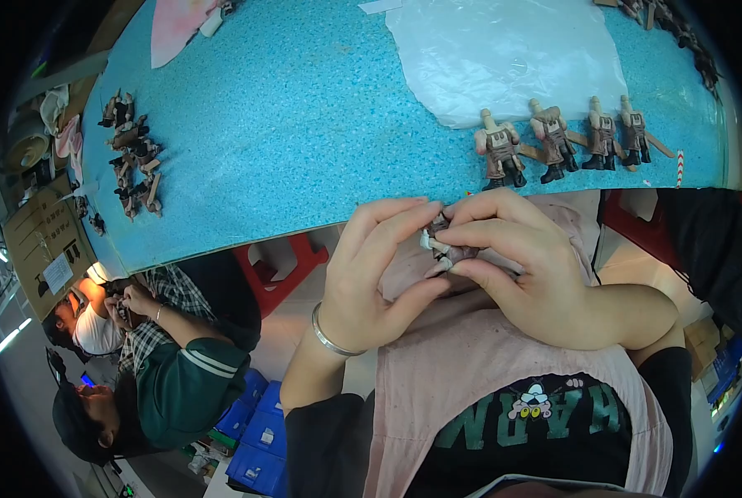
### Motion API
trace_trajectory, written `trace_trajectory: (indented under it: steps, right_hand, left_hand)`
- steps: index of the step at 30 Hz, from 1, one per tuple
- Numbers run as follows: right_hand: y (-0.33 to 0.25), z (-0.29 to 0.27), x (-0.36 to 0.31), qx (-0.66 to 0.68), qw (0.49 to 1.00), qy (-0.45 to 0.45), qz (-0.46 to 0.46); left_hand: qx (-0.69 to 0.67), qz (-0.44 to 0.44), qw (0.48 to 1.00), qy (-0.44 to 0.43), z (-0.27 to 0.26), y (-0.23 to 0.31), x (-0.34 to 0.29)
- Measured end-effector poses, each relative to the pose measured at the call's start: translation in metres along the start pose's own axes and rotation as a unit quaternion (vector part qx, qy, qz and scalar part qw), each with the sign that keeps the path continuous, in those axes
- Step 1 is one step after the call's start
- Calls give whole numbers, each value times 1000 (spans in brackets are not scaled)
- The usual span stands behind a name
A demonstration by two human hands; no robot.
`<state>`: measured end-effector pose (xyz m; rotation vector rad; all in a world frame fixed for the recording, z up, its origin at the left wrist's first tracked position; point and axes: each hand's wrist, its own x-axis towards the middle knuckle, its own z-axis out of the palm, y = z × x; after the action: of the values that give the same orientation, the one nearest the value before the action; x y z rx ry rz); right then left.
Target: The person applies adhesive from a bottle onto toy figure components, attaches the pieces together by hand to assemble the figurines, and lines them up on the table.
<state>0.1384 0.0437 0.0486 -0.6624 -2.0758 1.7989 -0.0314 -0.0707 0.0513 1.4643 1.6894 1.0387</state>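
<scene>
Just off the near edge of the blue table, both my hands hold a small toy figure (449, 249) in brown and off-white colours. My right hand (528, 257) grips its body between thumb and fingers. My left hand (371, 274), with a silver bangle at the wrist, curves round the other side, fingertips and thumb against the figure. Fingers cover much of the figure. Beyond my right hand, several similar figures (500, 149) lie in a row on the table, with brown aprons, dark boots and a bare peg where a head would sit.
The blue table (296, 124) bears a clear plastic sheet (504, 58), a cluster of figures (130, 158) at left and more parts (670, 25) at far right. Red stools (279, 274) stand below its edge. Co-workers sit at left, near blue bins (259, 448).
</scene>
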Motion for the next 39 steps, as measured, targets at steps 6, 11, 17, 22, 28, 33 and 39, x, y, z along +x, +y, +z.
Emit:
trace_trajectory:
  steps: [6,11,17,22,28,33,39]
  right_hand:
    - [-1,2,0,-5,1000,10,-5]
    - [2,3,1,5,1000,15,6]
    - [7,9,1,4,999,34,-16]
    - [5,8,2,6,999,35,-30]
    - [-13,1,-3,-37,992,47,-108]
    - [-14,2,-8,368,915,-47,161]
    - [-4,-3,-8,361,912,-104,165]
  left_hand:
    - [-29,-7,999,32,3,-8,-1]
    - [-46,-48,997,46,6,-6,-3]
    - [-69,-48,992,91,16,-13,-8]
    - [-89,-55,988,115,17,-17,-12]
    - [-211,-3,951,225,30,-2,-23]
    - [-253,13,923,290,38,8,-22]
    - [-260,-32,941,213,25,-2,-22]
